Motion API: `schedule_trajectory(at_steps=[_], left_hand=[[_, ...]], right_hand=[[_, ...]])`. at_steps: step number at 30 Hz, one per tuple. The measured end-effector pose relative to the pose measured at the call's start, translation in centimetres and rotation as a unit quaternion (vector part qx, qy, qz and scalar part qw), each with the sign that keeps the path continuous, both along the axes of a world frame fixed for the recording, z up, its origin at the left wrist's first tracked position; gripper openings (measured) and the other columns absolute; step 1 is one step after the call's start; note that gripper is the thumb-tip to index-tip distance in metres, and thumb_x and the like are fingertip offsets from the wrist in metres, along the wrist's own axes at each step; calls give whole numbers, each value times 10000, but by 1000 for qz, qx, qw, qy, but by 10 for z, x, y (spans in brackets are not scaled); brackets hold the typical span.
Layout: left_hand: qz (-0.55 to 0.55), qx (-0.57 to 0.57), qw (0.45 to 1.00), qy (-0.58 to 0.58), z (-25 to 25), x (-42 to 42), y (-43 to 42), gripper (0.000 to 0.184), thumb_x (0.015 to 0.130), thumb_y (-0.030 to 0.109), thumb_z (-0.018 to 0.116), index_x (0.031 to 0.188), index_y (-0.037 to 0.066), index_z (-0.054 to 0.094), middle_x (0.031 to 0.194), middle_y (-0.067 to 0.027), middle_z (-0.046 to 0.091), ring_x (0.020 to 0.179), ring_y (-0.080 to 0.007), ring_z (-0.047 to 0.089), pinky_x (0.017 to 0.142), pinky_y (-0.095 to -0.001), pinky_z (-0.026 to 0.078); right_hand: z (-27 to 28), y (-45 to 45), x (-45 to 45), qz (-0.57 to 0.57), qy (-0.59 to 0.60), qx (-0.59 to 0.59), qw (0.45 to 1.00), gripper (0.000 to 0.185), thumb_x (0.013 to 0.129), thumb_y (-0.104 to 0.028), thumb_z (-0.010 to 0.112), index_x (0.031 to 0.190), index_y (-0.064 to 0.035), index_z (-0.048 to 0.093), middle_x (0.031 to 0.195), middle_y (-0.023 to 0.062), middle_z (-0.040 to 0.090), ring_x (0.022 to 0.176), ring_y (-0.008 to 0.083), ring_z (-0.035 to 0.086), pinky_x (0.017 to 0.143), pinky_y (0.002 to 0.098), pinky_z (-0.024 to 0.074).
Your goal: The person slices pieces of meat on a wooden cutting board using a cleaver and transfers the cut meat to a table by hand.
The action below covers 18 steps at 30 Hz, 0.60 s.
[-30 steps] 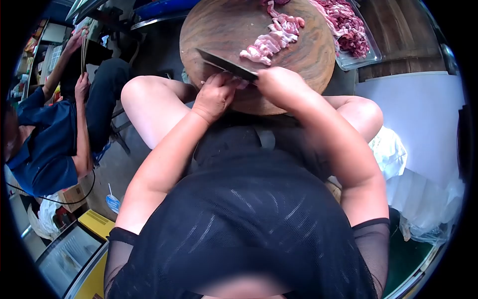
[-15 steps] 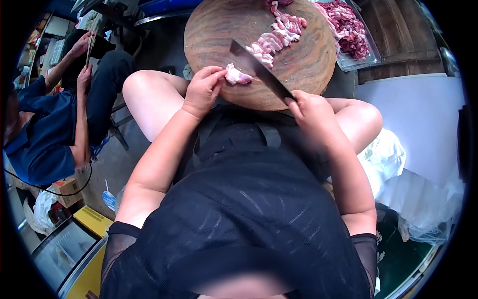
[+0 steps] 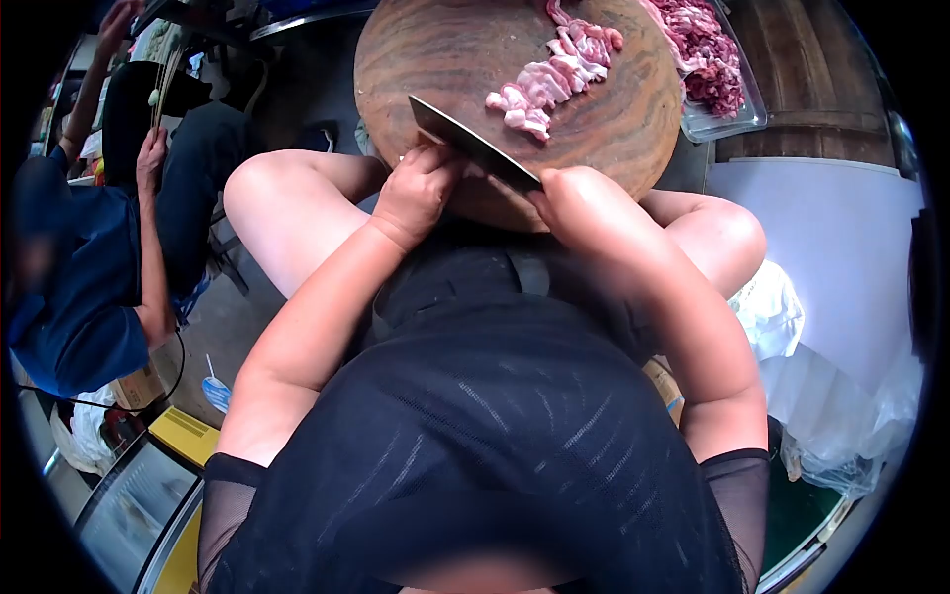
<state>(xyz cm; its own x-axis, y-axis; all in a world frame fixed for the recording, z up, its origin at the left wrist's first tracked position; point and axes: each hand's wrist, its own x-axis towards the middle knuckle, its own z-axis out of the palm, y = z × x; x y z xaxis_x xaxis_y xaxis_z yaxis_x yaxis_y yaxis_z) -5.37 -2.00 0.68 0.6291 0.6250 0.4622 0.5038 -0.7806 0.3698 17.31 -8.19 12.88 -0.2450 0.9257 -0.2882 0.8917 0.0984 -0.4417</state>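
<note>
My right hand (image 3: 586, 203) is closed round the handle of a cleaver (image 3: 475, 147). Its blade slants up and left over the near part of a round wooden chopping block (image 3: 426, 54). My left hand (image 3: 416, 193) rests at the block's near edge with fingers curled, right against the blade. The piece of meat under those fingers is mostly hidden by the hand and the cleaver. Beyond the blade, a row of sliced pink meat (image 3: 546, 84) runs toward the far right of the block.
A clear plastic tray (image 3: 727, 127) of darker cut meat (image 3: 708, 69) stands right of the block. A white board (image 3: 821, 228) and plastic bags (image 3: 831, 426) lie at the right. On the left sits another person (image 3: 84, 267) holding thin sticks (image 3: 166, 84).
My left hand has curled in over the small piece of meat. The cleaver has moved left and nearer to me, beside the left fingers. The other person has raised one hand.
</note>
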Motion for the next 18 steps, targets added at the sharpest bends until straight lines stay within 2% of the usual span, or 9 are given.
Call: schedule_trajectory(at_steps=[2, 5, 8, 11, 13, 15, 17, 18], left_hand=[[5, -18, 1000, -9, -1, 0, 0, 227, 767, 52, 632, 969, 109, 720, 1003, -65, 654, 939, -263, 630, 832, -346, 522], [7, -8, 1000, 0, 0, -1, 3, 225, 768, 61, 634, 968, 120, 721, 993, -56, 654, 931, -252, 627, 831, -342, 523], [4, 10, 1000, 9, 4, 1, 4, 220, 761, 67, 639, 956, 128, 723, 968, -48, 652, 910, -243, 623, 820, -335, 528], [-2, 15, 1000, 14, 2, 1, 4, 215, 760, 72, 640, 947, 134, 727, 956, -44, 650, 907, -240, 622, 822, -329, 528], [-6, 15, 1000, 18, 0, 0, 5, 212, 758, 77, 641, 942, 137, 730, 951, -42, 650, 909, -238, 622, 825, -324, 527], [-39, 0, 999, 20, 1, -5, 12, 183, 797, 58, 661, 968, 86, 718, 970, -74, 657, 901, -281, 624, 835, -365, 523], [-16, 12, 1000, 12, 6, -7, 13, 163, 812, 80, 668, 968, 86, 715, 940, -71, 660, 889, -276, 627, 816, -370, 515], [2, -18, 1000, 15, 10, -8, 16, 154, 820, 99, 675, 968, 87, 714, 924, -77, 660, 881, -275, 629, 803, -373, 509]], right_hand=[[-2, 22, -11, 5, 49, -51, 997, 215, 898, -168, 578, 847, 28, 650, 777, 257, 644, 783, 425, 643, 704, 497, 510], [-34, 53, -38, 33, 11, 22, 999, 255, 897, -204, 578, 808, 16, 672, 793, 237, 666, 783, 392, 666, 710, 472, 535], [-29, 67, -44, 64, -6, 7, 998, 268, 896, -211, 573, 791, 9, 686, 794, 235, 669, 792, 391, 669, 713, 472, 535], [-25, 52, -22, 82, -17, -3, 997, 269, 896, -214, 573, 799, 8, 689, 800, 239, 670, 799, 399, 665, 718, 478, 531], [-20, 26, -1, 32, -26, -42, 998, 276, 898, -221, 574, 794, 11, 683, 801, 238, 669, 807, 405, 659, 730, 483, 525], [-15, 0, 17, 14, -44, -47, 998, 277, 901, -223, 579, 790, 17, 663, 789, 240, 661, 802, 411, 651, 733, 489, 513], [-13, -26, 35, 3, -50, -55, 997, 281, 901, -231, 584, 799, 18, 660, 783, 242, 657, 800, 415, 647, 732, 494, 507], [-13, -34, 43, -8, -57, -62, 996, 285, 902, -239, 589, 807, 20, 657, 778, 245, 652, 798, 419, 643, 731, 500, 501]])
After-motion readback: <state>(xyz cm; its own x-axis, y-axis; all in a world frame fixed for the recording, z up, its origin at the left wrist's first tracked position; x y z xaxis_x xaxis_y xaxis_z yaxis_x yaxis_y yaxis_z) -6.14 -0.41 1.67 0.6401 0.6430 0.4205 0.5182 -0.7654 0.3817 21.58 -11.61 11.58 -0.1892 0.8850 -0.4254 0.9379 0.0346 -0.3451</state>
